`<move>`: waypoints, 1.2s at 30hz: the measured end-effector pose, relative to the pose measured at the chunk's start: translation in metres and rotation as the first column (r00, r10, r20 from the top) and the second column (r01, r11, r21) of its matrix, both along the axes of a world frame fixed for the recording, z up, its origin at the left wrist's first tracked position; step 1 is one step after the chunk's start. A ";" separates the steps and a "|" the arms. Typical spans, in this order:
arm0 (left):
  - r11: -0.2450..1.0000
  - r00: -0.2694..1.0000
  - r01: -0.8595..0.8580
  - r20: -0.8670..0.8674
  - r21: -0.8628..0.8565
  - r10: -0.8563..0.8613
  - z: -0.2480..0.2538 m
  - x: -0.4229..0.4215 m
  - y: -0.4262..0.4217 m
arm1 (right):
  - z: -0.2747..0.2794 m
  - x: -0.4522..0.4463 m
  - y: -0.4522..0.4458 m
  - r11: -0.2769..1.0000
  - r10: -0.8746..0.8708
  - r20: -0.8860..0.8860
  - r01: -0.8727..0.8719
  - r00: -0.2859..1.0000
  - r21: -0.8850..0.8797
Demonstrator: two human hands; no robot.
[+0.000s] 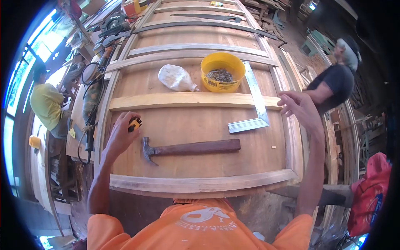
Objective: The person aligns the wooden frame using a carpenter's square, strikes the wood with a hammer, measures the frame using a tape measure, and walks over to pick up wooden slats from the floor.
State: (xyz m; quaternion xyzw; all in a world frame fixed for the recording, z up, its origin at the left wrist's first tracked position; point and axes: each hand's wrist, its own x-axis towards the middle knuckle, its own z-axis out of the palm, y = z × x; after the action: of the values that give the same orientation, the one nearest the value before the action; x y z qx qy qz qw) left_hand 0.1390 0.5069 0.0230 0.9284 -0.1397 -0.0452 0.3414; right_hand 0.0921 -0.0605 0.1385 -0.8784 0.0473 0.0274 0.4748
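Note:
My left hand (121, 132) is closed around a yellow and black tape measure (134, 124) over the left side of the wooden frame. Raised above the frame's right rail, my right hand (301, 109) has loosely bent fingers, apart, with nothing visible in them. Between my hands a claw hammer (193, 148) lies on the panel (200, 164), its head to the left. A metal try square (257, 100) rests partly across a crosspiece (183, 100), near my right hand. Beyond that crosspiece are a yellow tub (223, 85) of nails and a whitish plastic bottle (176, 78) on its side.
Farther up the frame lie a handsaw (208, 17) and a long metal bar clamp (200, 26). Power tools (92, 100) with cables line the left side. One person (48, 102) sits at left; another (333, 81) stands close on the right. A red bag (371, 196) hangs at lower right.

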 end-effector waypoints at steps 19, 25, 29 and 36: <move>0.974 0.999 0.035 0.012 0.224 -0.039 -0.011 0.009 0.008 | 0.012 -0.055 -0.013 0.979 -0.181 0.100 0.189 0.978 -0.073; 0.959 0.992 0.079 0.070 0.274 -0.102 0.020 0.001 -0.008 | 0.013 -0.092 -0.023 0.979 -0.192 0.152 0.200 0.969 -0.035; 0.948 0.985 0.158 0.025 0.278 -0.171 0.042 0.002 -0.050 | 0.023 -0.130 -0.010 0.964 -0.242 0.086 0.250 0.966 -0.092; 0.789 0.806 0.585 -0.030 0.189 -0.591 0.035 -0.031 -0.179 | 0.041 -0.264 -0.011 0.952 -0.297 -0.027 0.294 0.954 -0.087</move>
State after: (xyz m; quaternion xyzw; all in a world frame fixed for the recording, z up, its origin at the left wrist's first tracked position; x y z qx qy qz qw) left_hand 0.1084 0.3283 0.0575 0.8675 -0.4216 -0.1480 0.2185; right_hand -0.1718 -0.0720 0.1791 -0.8794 0.1888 -0.0284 0.4362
